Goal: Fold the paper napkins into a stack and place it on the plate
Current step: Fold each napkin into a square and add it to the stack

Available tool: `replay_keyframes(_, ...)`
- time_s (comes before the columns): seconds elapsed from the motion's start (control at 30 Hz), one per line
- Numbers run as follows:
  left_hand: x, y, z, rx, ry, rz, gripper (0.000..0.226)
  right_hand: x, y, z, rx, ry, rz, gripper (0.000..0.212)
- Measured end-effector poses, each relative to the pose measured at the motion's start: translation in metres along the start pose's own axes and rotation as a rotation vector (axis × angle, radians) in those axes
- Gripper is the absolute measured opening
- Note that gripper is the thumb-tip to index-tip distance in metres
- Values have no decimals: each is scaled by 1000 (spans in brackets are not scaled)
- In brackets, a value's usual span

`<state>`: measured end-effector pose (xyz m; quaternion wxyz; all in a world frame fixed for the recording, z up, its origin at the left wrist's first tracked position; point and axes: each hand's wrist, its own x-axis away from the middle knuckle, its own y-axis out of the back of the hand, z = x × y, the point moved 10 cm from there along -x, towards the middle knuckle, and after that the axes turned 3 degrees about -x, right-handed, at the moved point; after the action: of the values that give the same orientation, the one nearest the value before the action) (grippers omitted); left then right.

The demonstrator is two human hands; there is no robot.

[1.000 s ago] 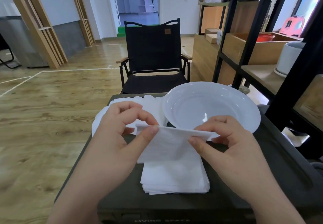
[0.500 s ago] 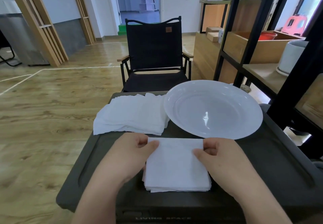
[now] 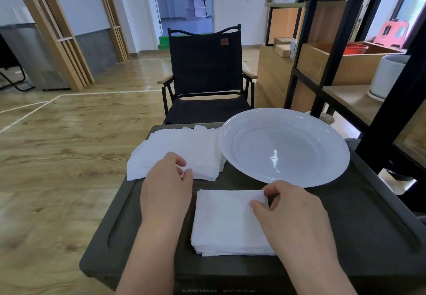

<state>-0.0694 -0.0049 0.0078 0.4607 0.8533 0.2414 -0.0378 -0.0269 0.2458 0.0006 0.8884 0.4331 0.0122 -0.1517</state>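
A stack of folded white napkins [image 3: 227, 223] lies on the dark table [image 3: 359, 221] near me. My right hand [image 3: 292, 211] pinches the stack's far right corner between thumb and fingers. My left hand [image 3: 167, 184] reaches over the near edge of a pile of unfolded napkins [image 3: 175, 150] at the back left; its fingertips pinch the top sheet there. A large white plate [image 3: 283, 147] sits at the back right of the table, with nothing on it.
A black folding chair [image 3: 205, 78] stands just behind the table. A black-framed wooden shelf unit [image 3: 345, 48] rises close on the right, holding a white pot [image 3: 387, 76] and boxes. Wooden floor spreads to the left.
The folded napkin was laid down on the near stack. My left hand then left the stack and moved back-left onto the unfolded pile. My right hand stays at the stack's far right corner.
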Motion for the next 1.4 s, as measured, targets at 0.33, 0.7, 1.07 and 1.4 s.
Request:
replay_keyframes(0.33,-18,-24,-20,-223,-157,1,40,-1,10,8,-196,26,15,20)
replay_keyframes(0.7,-22,10,-48,-127,-251,-120,20,-2,20,6,-307,46,34,17)
replay_keyframes(1.07,55,14,-20,993,246,304,16,1,-2,22,-871,32,358,52)
replay_keyframes(1.4,50,23,-21,1035,118,162,30,8,0,49,-786,294,442,36)
